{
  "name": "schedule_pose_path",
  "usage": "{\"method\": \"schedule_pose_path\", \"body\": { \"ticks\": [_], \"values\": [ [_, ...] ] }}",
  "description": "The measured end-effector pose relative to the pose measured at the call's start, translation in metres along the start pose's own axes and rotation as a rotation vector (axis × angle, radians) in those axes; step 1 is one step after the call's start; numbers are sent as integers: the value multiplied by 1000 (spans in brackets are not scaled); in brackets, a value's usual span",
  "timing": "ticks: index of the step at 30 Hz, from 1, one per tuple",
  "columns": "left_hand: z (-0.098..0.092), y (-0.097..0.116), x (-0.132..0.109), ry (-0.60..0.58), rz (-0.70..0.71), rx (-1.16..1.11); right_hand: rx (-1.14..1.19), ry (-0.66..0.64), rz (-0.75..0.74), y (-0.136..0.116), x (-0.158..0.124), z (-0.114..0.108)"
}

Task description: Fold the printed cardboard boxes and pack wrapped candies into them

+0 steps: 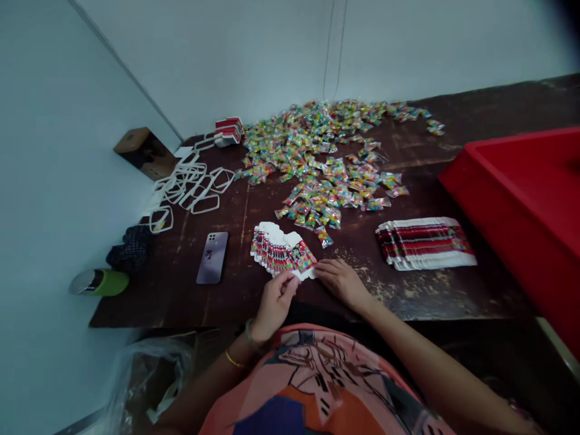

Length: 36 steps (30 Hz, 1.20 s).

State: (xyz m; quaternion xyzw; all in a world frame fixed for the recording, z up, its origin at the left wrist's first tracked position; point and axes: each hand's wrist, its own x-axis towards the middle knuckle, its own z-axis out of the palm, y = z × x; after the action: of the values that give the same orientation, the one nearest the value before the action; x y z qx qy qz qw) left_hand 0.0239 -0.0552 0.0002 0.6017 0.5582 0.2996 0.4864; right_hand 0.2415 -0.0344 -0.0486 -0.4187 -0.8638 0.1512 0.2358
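Observation:
A fanned row of flat printed cartons (276, 254), red and white with coloured pictures, lies on the table in front of me. My left hand (275, 299) is closed, its thumb and fingers pinching the near edge of the front carton (304, 258). At that carton's right end, my right hand (342, 281) has its fingers together on the edge; its thumb is mostly hidden. Just beyond the cartons, one small clear packet of coloured sweets (324, 237) lies at the near end of a wide heap of such packets (312, 139).
A second row of flat cartons (426, 243) lies right, beside a large red bin (507, 181). Leftward are a phone (212, 258), white frame-like pieces (190, 184), a cardboard box (145, 151), dark cloth (130, 249) and a green bottle (106, 282). A plastic bag (149, 368) hangs below.

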Motion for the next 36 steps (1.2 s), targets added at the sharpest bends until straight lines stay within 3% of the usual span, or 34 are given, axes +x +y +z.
{"method": "schedule_pose_path", "body": {
  "ticks": [3,5,9,12,15,18,22,25,28,32,34,36],
  "values": [
    [-6,-9,4,-281,-317,-309,45,129,32,-2,-2,-6],
    [-8,-14,5,-402,-428,-538,81,114,25,-6,-1,-13],
    [-7,-18,2,-417,-461,-627,7,-38,-13,0,9,-10],
    [-7,-16,2,-444,-473,-620,25,22,-39,4,9,-3],
    [-6,-12,7,-445,-462,-829,105,146,-103,-14,-3,-7],
    [3,-8,12,-421,-482,-987,227,91,-186,-41,-15,-19],
    [23,-3,8,-360,-483,-747,227,130,27,-50,-10,-30],
    [32,2,4,-461,-490,-557,343,67,112,-44,0,-37],
    [32,9,4,-520,-468,-528,496,-47,125,-40,4,-47],
    [25,18,10,-764,-338,-473,783,-277,120,-31,6,-64],
    [26,18,11,-678,-263,-422,911,-303,149,-29,6,-68],
    [31,12,9,-481,-201,-359,921,-221,245,-31,4,-65]
  ]
}}
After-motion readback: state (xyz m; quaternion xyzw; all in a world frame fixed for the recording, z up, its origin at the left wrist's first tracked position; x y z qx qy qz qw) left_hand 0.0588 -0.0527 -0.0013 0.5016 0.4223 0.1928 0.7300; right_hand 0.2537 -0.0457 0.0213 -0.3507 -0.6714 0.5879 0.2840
